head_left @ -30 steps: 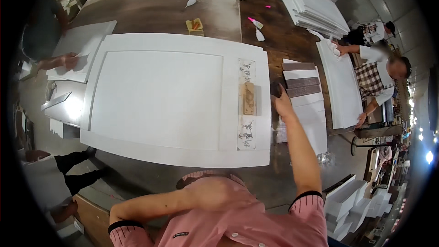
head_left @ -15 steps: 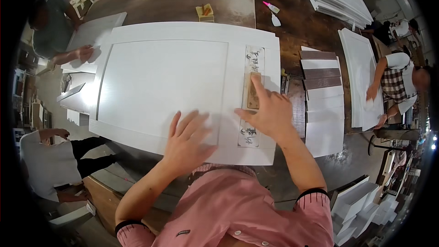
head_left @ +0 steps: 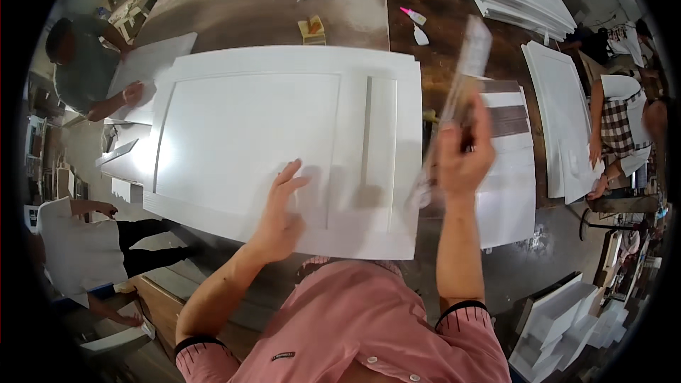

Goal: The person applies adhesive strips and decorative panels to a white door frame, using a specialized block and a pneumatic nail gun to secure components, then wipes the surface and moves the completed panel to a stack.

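Observation:
A white framed cabinet door panel (head_left: 248, 142) lies in front of me, with a narrow upright recess (head_left: 381, 149) near its right end. My right hand (head_left: 464, 159) grips the wooden handle block of a long pale template strip (head_left: 477, 50). Blurred by motion, the strip stands tilted just off the panel's right edge, above a stack of white and brown strips (head_left: 504, 170). Over the lower middle of the panel, my left hand (head_left: 279, 209) is empty with its fingers apart; I cannot tell whether it touches the surface.
Beyond the panel are a yellow open box (head_left: 312, 30), a pink-capped bottle (head_left: 413, 15) and white nozzle bottles (head_left: 421, 35). White panels (head_left: 557, 120) are stacked at right beside a person in a checked apron (head_left: 617, 120). Two other people stand at left.
My right hand has lifted the template strip off the panel and carried it right, uncovering the narrow recess. My left hand has shifted slightly left.

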`<state>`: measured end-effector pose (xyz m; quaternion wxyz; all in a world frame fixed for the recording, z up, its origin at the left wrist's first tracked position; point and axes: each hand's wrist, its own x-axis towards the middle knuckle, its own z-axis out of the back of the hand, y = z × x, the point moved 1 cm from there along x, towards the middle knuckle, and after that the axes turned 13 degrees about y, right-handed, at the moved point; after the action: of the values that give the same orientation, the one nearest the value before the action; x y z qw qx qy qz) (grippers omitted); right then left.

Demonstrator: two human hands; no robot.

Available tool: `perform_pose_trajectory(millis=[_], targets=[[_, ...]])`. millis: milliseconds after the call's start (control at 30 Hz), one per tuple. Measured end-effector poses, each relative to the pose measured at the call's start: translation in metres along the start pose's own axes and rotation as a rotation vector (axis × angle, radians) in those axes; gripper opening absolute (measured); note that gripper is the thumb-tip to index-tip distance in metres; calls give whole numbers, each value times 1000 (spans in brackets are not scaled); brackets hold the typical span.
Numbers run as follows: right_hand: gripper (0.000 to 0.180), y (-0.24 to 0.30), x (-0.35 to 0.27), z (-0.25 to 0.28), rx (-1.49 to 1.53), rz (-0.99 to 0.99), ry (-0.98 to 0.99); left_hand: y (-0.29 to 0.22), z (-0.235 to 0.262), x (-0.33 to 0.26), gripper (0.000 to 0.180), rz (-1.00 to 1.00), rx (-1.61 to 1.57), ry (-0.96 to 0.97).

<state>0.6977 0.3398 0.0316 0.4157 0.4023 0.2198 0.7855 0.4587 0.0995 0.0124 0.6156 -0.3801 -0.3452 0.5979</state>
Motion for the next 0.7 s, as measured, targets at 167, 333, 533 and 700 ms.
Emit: perform_pose_trajectory(millis=[167, 333, 533, 700], targets=[[52, -142, -38, 9, -244, -246, 121, -10, 10, -56, 66, -7, 549, 40], [72, -148, -93, -30, -319, -310, 544, 14, 10, -81, 68, 106, 988, -148], [90, -62, -61, 19, -116, 264, 447, -56, 95, -90, 63, -307, 1186, -123], [48, 22, -16, 5, 633, 429, 296, -107, 185, -36, 69, -534, 1104, -963]])
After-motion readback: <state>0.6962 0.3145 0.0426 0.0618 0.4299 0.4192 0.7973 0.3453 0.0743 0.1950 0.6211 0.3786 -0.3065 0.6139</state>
